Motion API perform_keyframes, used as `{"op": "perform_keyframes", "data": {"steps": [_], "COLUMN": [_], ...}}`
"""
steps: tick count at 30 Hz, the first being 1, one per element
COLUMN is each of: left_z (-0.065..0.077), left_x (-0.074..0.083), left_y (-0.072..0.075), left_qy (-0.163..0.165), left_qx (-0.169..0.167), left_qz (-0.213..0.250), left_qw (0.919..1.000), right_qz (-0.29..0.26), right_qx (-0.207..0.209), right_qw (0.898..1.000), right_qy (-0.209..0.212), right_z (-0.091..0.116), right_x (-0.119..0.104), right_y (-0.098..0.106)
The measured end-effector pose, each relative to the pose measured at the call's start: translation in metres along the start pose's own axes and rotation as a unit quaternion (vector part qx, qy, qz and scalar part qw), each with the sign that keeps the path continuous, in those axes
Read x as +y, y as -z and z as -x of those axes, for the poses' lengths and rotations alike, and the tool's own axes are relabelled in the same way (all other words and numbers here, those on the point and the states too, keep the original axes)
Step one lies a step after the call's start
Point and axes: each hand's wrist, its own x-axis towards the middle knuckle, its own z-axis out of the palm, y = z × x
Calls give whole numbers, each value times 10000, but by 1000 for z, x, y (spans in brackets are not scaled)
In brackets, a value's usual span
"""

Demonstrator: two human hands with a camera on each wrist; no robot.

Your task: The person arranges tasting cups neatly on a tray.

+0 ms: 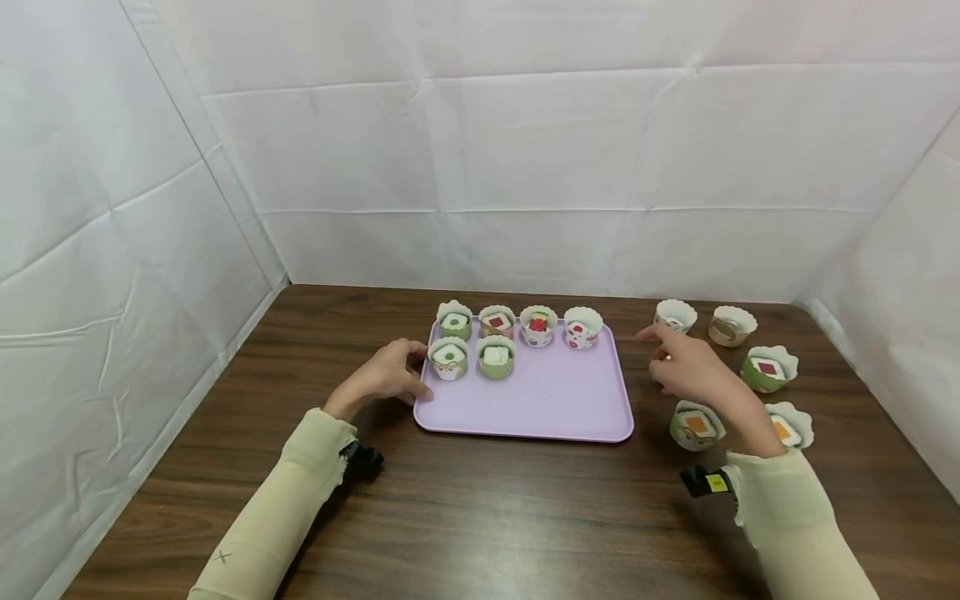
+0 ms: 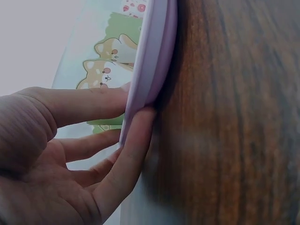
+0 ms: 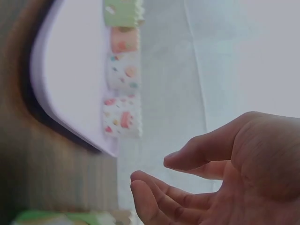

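Note:
A lilac tray (image 1: 555, 404) lies on the table, with paper cupcake cups (image 1: 496, 357) in two rows toward its back and left, each holding a small cake-like piece. My left hand (image 1: 386, 375) pinches the tray's left rim, the thumb on one side and a fingertip against the other in the left wrist view. To the tray's right, my right hand (image 1: 690, 364) hovers with nothing in it, fingers loosely bent and thumb apart. Nearest to it are a white cup (image 1: 672, 317) behind and a cup with an orange-topped piece (image 1: 693, 427) in front.
Beyond the right hand stand a brown cup (image 1: 732, 326) and a green cup (image 1: 767, 373) with a red-centred piece. The right forearm partly overlaps another orange-topped cup (image 1: 793, 423). White cloth walls (image 1: 525, 150) enclose the dark wooden table (image 1: 510, 517) at the back and sides.

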Motion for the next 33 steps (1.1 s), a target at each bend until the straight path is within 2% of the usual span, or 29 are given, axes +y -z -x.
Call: {"op": "perform_keyframes", "data": {"steps": [8,11,16,22,28,31,33], "left_z": [-2,-2,0,1,0,1,1], "left_x": [0,-1,1,0,-4,-5,-4], "left_y": [-2,-2,-1,0,0,-1,-1], "left_qy": [-85,-61,-172,-215,-170,-177,-132], "left_qx": [-105,-127,-224,-274,-218,-214,-189], "left_qz": [-185,-223,-196,-138,-147,-151,-135], "left_qw": [9997,9997,9994,9993,9995,9995,9996], "right_qz": [-22,-225,-406,-298,-542,-268,-40], "right_qx": [128,110,200,446,369,232,-36], "right_qw": [9999,9996,9987,9986,9976,9994,9999], "right_qy": [-50,-88,-232,13,227,-45,-155], "right_z": [13,21,35,50,67,75,80], "right_x": [16,25,46,82,118,129,137], "right_y": [32,44,65,82,89,93,96]}}
